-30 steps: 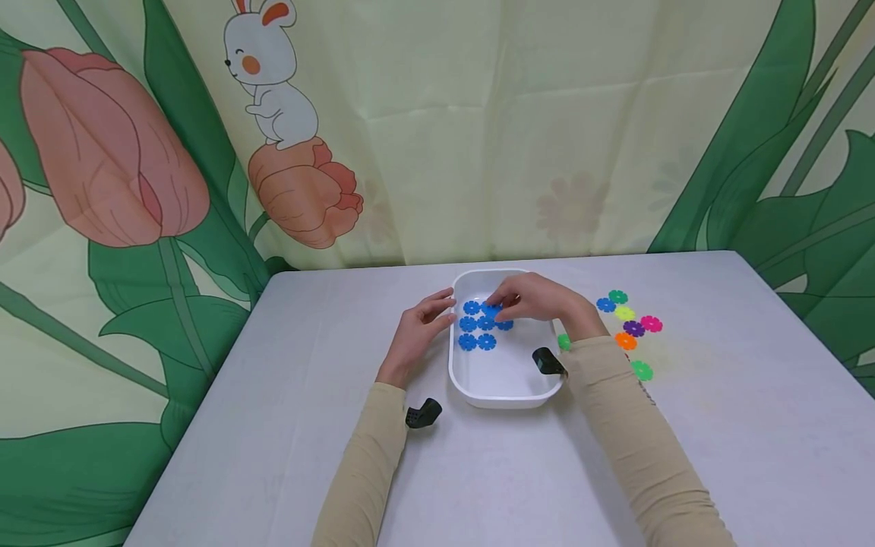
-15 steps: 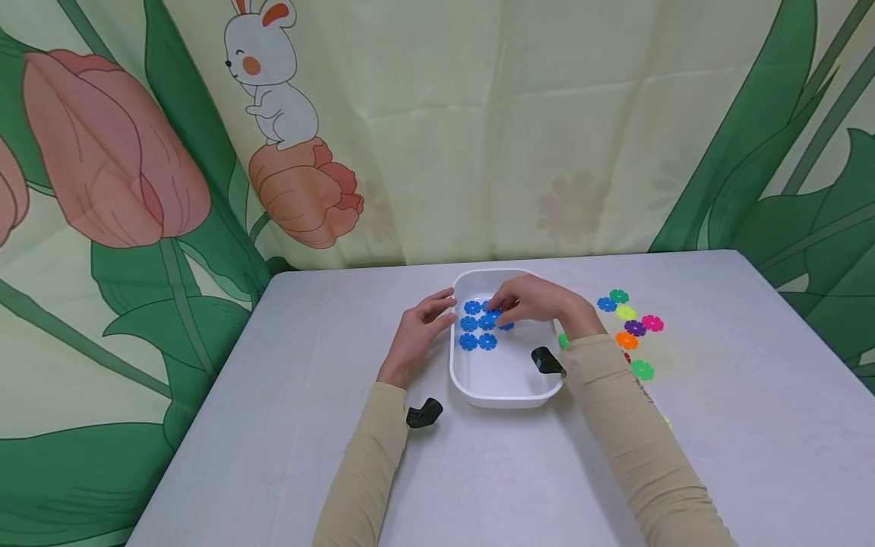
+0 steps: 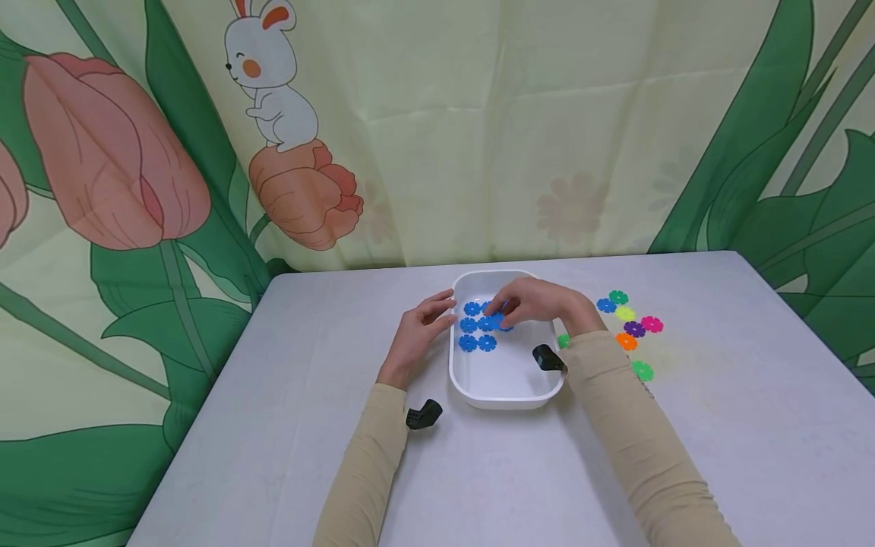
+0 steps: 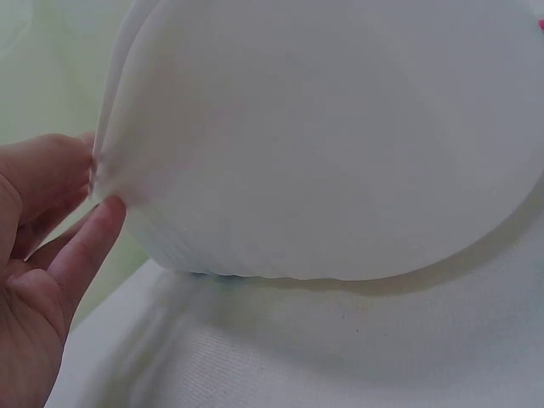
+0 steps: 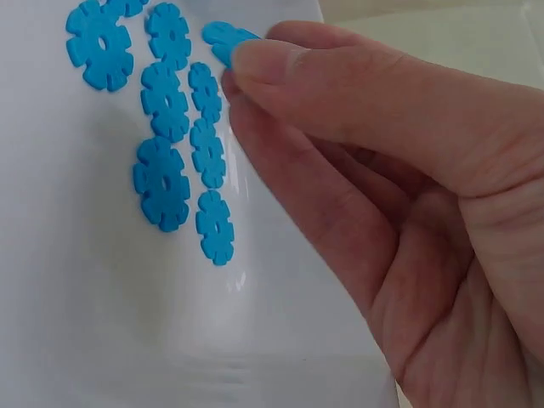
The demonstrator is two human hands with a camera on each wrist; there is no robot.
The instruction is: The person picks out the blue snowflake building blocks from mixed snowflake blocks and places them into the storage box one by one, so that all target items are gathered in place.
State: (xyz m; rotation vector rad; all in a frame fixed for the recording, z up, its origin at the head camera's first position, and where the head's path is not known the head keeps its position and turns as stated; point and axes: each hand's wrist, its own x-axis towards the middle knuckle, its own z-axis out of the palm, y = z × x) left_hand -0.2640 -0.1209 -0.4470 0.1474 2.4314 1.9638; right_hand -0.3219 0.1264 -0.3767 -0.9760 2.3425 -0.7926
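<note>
My right hand (image 3: 536, 298) is over the white tray (image 3: 506, 396), pinching a blue snowflake disc (image 5: 223, 41) between thumb and fingers. In the right wrist view that disc is tilted and raised above the tray floor. Several more blue snowflake discs (image 5: 166, 183) lie flat beneath it, in loose rows on the tray's left side. The hand hides part of these rows from the head view. My left hand (image 3: 420, 334) touches the tray's left side with extended fingers. In the left wrist view, its thumb (image 4: 98, 229) lies against the outer wall.
Loose snowflake discs in several colours lie on the white table right of the tray, including a pink disc (image 3: 652, 324), an orange disc (image 3: 626, 342) and a green disc (image 3: 642, 371). My right sleeve (image 3: 636, 433) passes close beside them. A printed curtain (image 3: 437, 152) hangs behind the table.
My right hand's fingertips and the pinched blue disc have shifted slightly toward me over the rows. My left hand stays at the tray's side, and the tray has not moved.
</note>
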